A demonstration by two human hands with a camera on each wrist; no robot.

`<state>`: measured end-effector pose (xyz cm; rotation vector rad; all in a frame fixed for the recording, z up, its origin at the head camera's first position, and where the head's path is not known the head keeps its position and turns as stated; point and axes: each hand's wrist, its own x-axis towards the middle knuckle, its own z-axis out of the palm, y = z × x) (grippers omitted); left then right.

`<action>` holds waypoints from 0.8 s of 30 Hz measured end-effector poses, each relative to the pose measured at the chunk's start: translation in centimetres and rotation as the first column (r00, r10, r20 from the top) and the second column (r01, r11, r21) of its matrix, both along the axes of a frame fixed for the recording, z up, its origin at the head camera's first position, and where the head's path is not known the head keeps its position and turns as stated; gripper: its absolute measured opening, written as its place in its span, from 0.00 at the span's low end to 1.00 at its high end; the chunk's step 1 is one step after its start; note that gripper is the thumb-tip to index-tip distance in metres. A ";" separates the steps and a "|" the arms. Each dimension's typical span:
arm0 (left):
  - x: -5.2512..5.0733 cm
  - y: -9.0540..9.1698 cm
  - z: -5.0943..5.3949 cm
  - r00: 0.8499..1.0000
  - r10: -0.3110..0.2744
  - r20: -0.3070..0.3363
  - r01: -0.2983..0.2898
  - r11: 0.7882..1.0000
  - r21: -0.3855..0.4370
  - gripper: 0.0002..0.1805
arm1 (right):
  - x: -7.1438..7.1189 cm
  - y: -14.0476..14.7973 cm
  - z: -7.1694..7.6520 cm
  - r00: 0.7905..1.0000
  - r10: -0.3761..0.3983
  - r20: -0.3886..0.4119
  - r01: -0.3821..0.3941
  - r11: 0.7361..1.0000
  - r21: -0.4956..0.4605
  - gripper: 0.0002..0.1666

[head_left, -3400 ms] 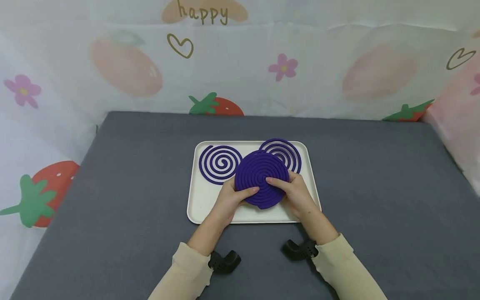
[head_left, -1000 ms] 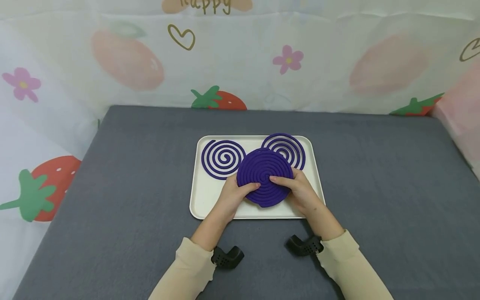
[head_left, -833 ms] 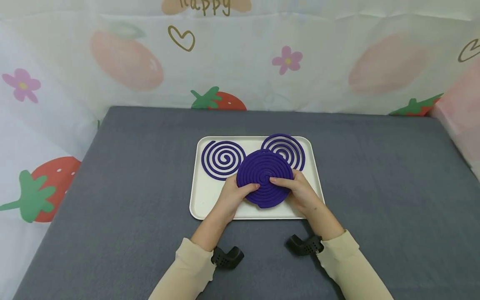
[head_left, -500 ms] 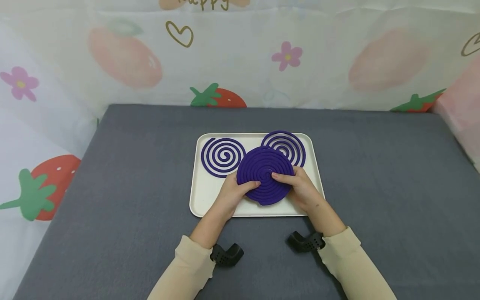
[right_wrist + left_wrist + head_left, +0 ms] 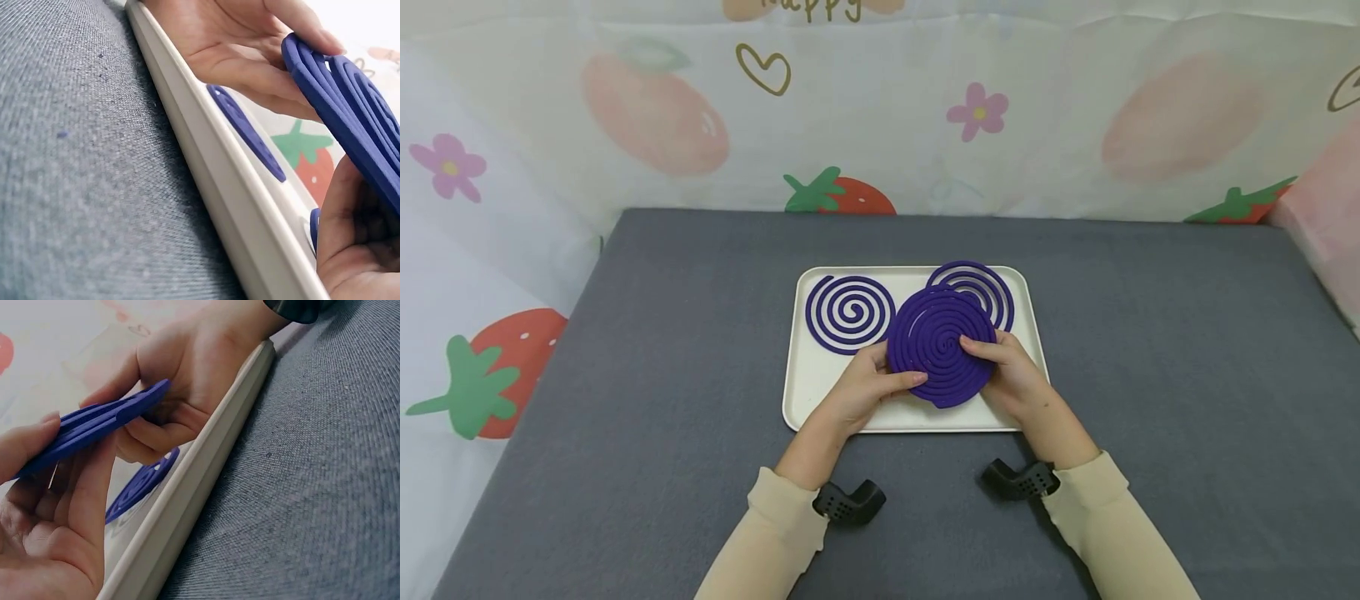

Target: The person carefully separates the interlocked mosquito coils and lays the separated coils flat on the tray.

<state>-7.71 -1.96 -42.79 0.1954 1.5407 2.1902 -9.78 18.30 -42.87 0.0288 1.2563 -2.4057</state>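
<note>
A purple-blue disc of tightly nested mosquito coils (image 5: 942,333) is held tilted above the white tray (image 5: 808,392). My left hand (image 5: 861,390) pinches its lower left rim, thumb on the upper face and fingers beneath. On the right rim my right hand (image 5: 1017,375) pinches it, the thumb tip near the centre. A thin gap shows between windings at the disc's upper left. Seen edge-on in the left wrist view, the disc (image 5: 94,425) has slightly uneven layers. A single loose-wound mosquito coil (image 5: 850,315) lies at the tray's left; another coil (image 5: 973,275) at the right is partly hidden.
The tray stands on a grey cloth-covered table (image 5: 662,375). The right-hand coil overlaps the tray's back edge. Black wrist cameras (image 5: 850,502) hang below both wrists. A printed curtain (image 5: 1037,108) rises behind the table and along its sides.
The disc has shifted slightly right and turned a little. My left thumb now lies closer to its lower left rim, and a thin gap has appeared between windings. The head view has tilted downward.
</note>
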 end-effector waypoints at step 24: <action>-0.4 -0.6 0.1 0.998 0.047 -0.034 -0.041 0.988 0.151 0.27 | -0.7 1.6 1.0 0.999 -0.015 -0.031 0.019 0.993 0.116 0.21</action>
